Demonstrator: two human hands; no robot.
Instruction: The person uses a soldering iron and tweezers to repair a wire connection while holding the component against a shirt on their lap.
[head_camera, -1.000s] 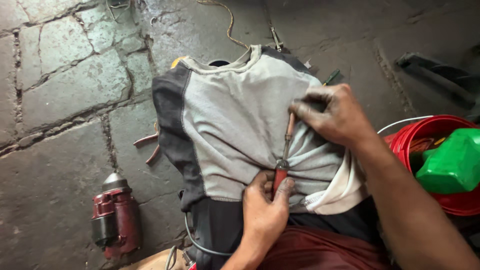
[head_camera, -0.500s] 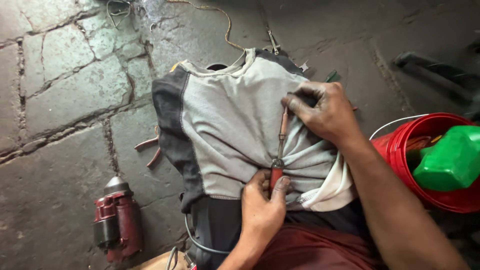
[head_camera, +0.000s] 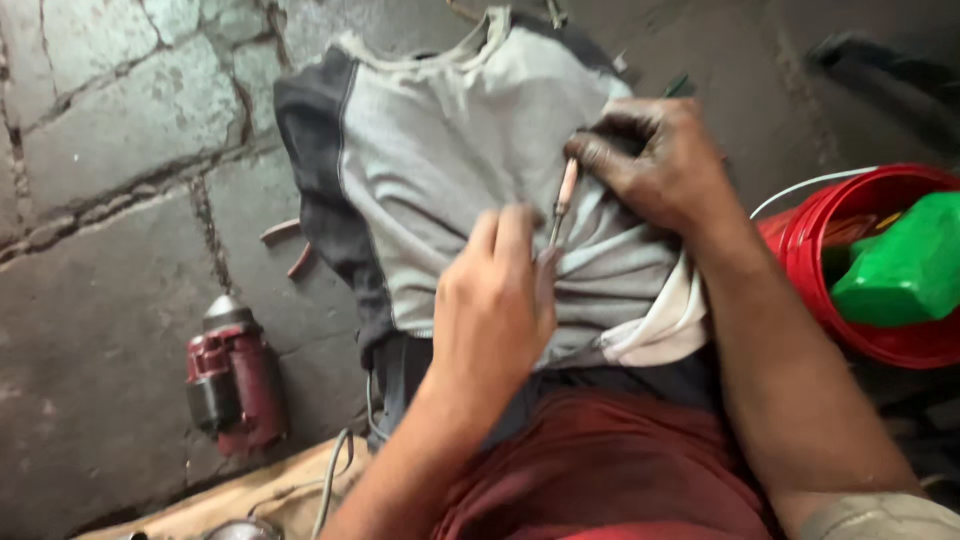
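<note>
Tool: a thin rod-like tool (head_camera: 563, 200) with a pale orange shaft and a metal lower part lies over the shirt near the middle of the view. What kind of tool it is cannot be told.
Long axis: it runs from about 1 o'clock down to 7 o'clock, close to upright in the view and leaning slightly. The upper end sits under the right hand, and the lower end goes behind the left hand, so neither tip shows.
Left hand (head_camera: 495, 305): comes in from 6 o'clock, back turned to the camera, fingers curled together around the lower end of the tool. The grip itself is hidden by the knuckles.
Right hand (head_camera: 660, 165): comes in from 4 o'clock, dark with grime, fingers bent and pinching the top of the tool while pressing on the shirt.
Shirt (head_camera: 450, 150): grey with dark side panels and a pale collar at 12 o'clock, spread on the stone floor (head_camera: 100, 120) and bunched under both hands.
Power tool (head_camera: 232, 375): a red and grey motor body on the floor at 8 o'clock, well apart from the hands.
Bucket (head_camera: 880, 345): red, at 3 o'clock, just beside the right forearm, with a green container (head_camera: 905, 265) inside.
</note>
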